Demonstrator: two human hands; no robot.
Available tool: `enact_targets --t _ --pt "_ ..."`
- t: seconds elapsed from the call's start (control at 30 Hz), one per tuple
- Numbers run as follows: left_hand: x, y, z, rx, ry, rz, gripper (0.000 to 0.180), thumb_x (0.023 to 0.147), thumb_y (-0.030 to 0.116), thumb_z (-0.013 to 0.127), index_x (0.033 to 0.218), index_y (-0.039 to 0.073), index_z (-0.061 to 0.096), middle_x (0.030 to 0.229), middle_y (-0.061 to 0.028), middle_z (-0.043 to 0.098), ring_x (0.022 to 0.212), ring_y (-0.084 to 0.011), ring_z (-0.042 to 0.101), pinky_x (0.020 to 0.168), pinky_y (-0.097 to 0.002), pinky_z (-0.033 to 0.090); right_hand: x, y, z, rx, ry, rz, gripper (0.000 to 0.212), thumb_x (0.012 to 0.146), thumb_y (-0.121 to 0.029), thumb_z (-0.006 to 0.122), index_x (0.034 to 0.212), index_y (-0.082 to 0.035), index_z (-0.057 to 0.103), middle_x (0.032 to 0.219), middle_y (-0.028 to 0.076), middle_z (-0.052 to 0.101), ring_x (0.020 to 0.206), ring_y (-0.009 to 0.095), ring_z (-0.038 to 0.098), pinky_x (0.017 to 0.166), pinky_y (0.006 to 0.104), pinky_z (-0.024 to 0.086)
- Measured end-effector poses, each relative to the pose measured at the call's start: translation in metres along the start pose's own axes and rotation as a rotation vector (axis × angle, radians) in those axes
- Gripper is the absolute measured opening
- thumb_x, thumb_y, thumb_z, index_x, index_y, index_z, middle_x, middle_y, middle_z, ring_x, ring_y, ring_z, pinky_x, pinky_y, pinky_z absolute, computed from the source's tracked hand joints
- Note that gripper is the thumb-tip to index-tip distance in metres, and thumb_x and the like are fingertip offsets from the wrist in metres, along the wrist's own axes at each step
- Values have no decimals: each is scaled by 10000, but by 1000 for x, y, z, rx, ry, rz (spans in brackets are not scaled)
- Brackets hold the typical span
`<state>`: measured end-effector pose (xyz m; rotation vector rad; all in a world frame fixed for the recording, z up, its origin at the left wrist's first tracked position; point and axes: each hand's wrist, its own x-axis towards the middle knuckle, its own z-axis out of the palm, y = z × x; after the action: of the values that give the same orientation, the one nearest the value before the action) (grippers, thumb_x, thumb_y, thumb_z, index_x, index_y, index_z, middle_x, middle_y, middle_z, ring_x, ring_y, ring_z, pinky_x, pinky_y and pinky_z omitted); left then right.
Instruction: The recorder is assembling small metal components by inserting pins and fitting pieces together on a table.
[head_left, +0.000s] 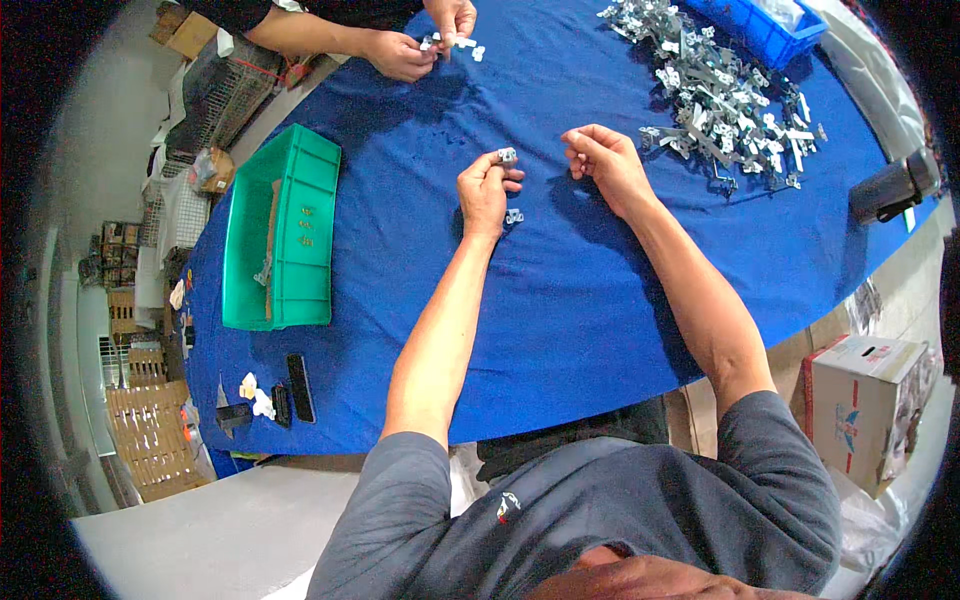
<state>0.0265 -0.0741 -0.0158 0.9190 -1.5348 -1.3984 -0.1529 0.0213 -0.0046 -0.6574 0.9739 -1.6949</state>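
My left hand (pixel 485 192) is closed on a small silvery metal bracket (pixel 507 155), held between thumb and fingers above the blue cloth. Beside that wrist a second small metal piece (pixel 514 217) lies on the cloth. To the right, apart from the left, is my right hand (pixel 612 168). Its thumb and forefinger are pinched together, and anything between them is too small to make out. A heap of loose metal brackets (pixel 735 120) spreads over the cloth at the far right, beyond my right hand.
A green plastic crate (pixel 315 240) stands at the left, a phone (pixel 301 388) nearer the edge. Across the table a co-worker's hands (pixel 402 56) hold metal parts (pixel 466 43). A blue bin (pixel 765 38) stands behind the heap; a dark cylinder (pixel 888 188) lies at right.
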Motion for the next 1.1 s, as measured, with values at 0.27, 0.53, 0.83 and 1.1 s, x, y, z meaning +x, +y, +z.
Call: enact_targets --t 0.27,0.53,0.83,1.1 --pt "0 -2 -1 -3 -4 -4 274 874 -28 449 1017 -27 683 911 -116 691 733 -186 689 579 -255 547 0 1 1 1 16 5 172 914 -164 639 960 2 642 779 42 622 657 97 555 595 242 466" --pt "-1 -1 0 -1 -4 10 272 874 -24 445 1011 -31 681 911 -120 689 726 -192 688 574 -263 546 -1 0 2 -1 28 12 170 914 -174 640 938 -5 642 759 35 619 634 94 547 579 237 461" --pt "-3 2 0 0 1 20 267 862 -21 448 998 -45 676 900 -127 688 711 -192 685 569 -264 545 2 4 -1 1 9 -3 174 914 -187 642 937 -14 646 757 35 624 630 96 561 570 234 461" --pt "-2 3 0 -1 13 6 267 856 -26 455 1000 -38 680 896 -127 689 710 -188 685 570 -262 545 2 3 1 2 17 2 171 910 -180 646 932 -11 645 759 39 625 626 95 558 569 233 461"
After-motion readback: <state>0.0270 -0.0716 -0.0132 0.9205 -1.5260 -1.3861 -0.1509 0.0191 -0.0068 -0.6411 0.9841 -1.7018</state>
